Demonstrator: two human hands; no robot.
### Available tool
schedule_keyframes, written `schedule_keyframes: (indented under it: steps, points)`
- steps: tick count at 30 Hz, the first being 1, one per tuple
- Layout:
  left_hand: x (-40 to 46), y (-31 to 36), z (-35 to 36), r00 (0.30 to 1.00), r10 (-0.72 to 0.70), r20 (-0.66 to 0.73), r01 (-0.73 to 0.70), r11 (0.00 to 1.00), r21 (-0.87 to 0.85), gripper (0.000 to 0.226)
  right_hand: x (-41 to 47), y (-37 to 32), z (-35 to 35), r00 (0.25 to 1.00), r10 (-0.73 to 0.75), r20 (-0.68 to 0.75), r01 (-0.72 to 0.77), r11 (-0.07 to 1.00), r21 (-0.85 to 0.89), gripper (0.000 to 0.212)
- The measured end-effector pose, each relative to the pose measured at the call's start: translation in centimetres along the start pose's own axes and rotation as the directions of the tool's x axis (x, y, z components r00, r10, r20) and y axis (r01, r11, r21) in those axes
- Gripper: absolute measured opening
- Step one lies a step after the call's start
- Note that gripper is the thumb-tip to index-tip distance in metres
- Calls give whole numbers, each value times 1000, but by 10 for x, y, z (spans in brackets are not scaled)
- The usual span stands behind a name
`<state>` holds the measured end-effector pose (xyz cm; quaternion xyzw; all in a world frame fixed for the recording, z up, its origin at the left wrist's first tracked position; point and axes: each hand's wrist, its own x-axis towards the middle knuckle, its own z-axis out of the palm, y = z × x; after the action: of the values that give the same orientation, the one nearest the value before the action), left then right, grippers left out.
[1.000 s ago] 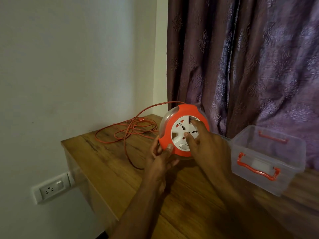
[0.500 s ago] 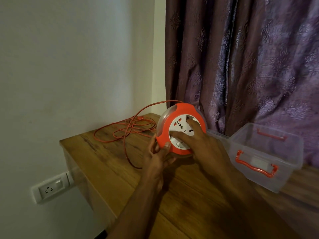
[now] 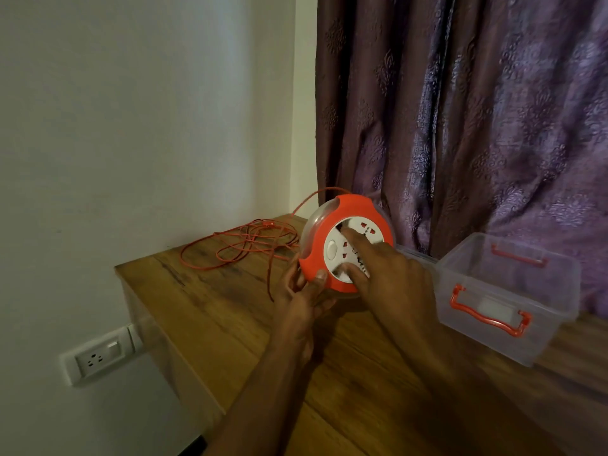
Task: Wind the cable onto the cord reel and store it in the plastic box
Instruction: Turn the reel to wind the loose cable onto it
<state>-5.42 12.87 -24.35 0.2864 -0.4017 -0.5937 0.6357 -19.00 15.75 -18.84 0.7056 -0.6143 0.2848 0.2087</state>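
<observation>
An orange round cord reel point(image 3: 316, 258) with a white socket face stands on edge above the wooden table point(image 3: 210, 311). My left hand point(image 3: 302, 301) grips its lower left rim, thumb on the orange front. My right hand point(image 3: 385, 274) lies on the white face, with a finger and the thumb pressed into it. A thin orange cable point(image 3: 240, 248) lies in loose loops on the table's far left corner, and one strand rises to the reel's top. The clear plastic box point(image 3: 506, 301) with orange handles stands open at the right.
A purple curtain point(image 3: 477, 120) hangs right behind the reel and box. A white wall runs along the left, with a white wall socket point(image 3: 98, 357) below the table's left edge. The box's clear lid point(image 3: 416, 255) lies between the reel and the box.
The white socket face has turned under my right hand, its round button going from the lower side to the left. My left hand still holds the rim.
</observation>
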Motion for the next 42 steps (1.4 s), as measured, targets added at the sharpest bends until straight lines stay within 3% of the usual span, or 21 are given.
schedule_keyframes:
  steps: [8, 13, 20, 24, 29, 35, 42]
  points:
    - [0, -1, 1, 1000, -13, -13, 13, 1000, 11, 67, 0, -6, -3, 981, 195, 0, -192, 965, 177, 60]
    - [2, -1, -1, 999, -13, -32, 13, 1000, -8, 72, 0, -5, -7, 993, 80, -84, -72, 993, 98, 54]
    - [4, 0, -3, 999, -16, -33, 15, 1000, -13, 65, 1, -1, -6, 974, -182, 135, 179, 983, 36, 60]
    - [4, 0, -2, 999, -25, -22, 25, 1000, 0, 53, 0, 1, -6, 960, -172, 223, 168, 985, 35, 66]
    - [3, 0, -1, 999, -42, -23, 42, 999, -2, 48, 0, 0, -10, 961, -155, 231, 151, 988, 33, 64]
    - [1, 1, 1, 999, -44, -23, 43, 999, -6, 68, -1, 2, -8, 976, -127, 177, 124, 992, 24, 59]
    - [1, 1, 1, 1000, -27, -5, 27, 1000, 1, 65, -1, 3, -1, 991, -70, 117, 72, 997, -10, 62]
